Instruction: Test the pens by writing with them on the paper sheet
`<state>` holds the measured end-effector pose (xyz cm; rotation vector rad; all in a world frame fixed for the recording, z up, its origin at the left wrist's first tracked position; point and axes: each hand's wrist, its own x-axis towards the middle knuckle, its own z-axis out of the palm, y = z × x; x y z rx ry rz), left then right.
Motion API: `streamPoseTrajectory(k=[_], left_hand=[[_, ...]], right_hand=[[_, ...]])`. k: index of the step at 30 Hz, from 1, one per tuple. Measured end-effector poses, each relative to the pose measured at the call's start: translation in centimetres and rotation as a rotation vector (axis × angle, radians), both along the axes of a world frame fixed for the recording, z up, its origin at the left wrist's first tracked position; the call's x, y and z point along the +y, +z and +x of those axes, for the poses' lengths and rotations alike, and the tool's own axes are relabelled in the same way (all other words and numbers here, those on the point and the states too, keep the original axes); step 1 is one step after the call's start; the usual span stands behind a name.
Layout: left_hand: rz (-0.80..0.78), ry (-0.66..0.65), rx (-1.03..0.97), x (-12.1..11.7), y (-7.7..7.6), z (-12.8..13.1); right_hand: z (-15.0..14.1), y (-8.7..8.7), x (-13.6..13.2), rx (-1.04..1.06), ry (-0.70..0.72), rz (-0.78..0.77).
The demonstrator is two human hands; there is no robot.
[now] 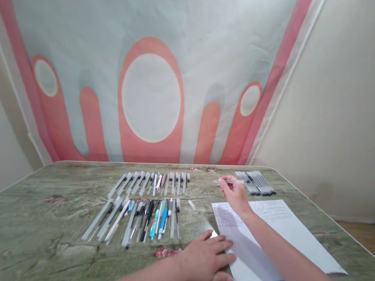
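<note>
My right hand (236,195), fingers pinched together, holds a slim translucent pen (235,182) above the table, past the far left corner of the paper. A white sheet of paper (286,238) with rows of dark handwriting lies under my right forearm. My left hand (205,263) rests flat with its fingers spread, partly on the table and partly on the paper's left edge. Just beyond its fingertips is a bright, shiny patch (214,233) that I cannot make out. A small whitish pen cap (191,204) seems to lie left of the paper.
Two rows of pens lie on the left: a far row (144,183) and a near row (129,222), mostly clear barrels with some blue ones. Several slim pens or refills (262,184) are lined up at the far right. The wood-patterned table (33,220) meets a patterned hanging cloth (200,66).
</note>
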<state>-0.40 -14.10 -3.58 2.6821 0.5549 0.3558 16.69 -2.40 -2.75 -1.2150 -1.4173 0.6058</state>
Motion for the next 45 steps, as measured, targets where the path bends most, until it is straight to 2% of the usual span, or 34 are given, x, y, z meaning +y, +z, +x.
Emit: streamPoseTrajectory(k=[3,7,11,15,21,33,45], left_hand=[[0.045,0.020,0.023,0.2,0.1,-0.2],[0.071,0.027,0.022,0.4,0.2,-0.3],[0.096,0.025,0.019,0.5,-0.1,-0.2],[0.123,0.029,0.049,0.5,-0.1,-0.1],[0.166,0.028,0.123,0.5,0.6,-0.2],[0.188,0.016,0.125,0.5,0.4,-0.3],[0.190,0.020,0.130,0.5,0.6,-0.3]], right_hand=[[1.3,-0.9,-0.9,0.075,-0.011,-0.096],[3.3,-3.0,-3.6,0.176,0.051,-0.253],[5.8,-4.1,-6.4,-0.009,0.008,-0.269],[7.2,-4.4,-7.7,-0.216,-0.053,-0.252],[7.4,-4.6,-7.7,-0.334,-0.141,-0.195],[7.8,-5.3,-7.4,-0.427,-0.127,-0.173],[7.7,-4.7,-7.6,-0.430,-0.117,-0.169]])
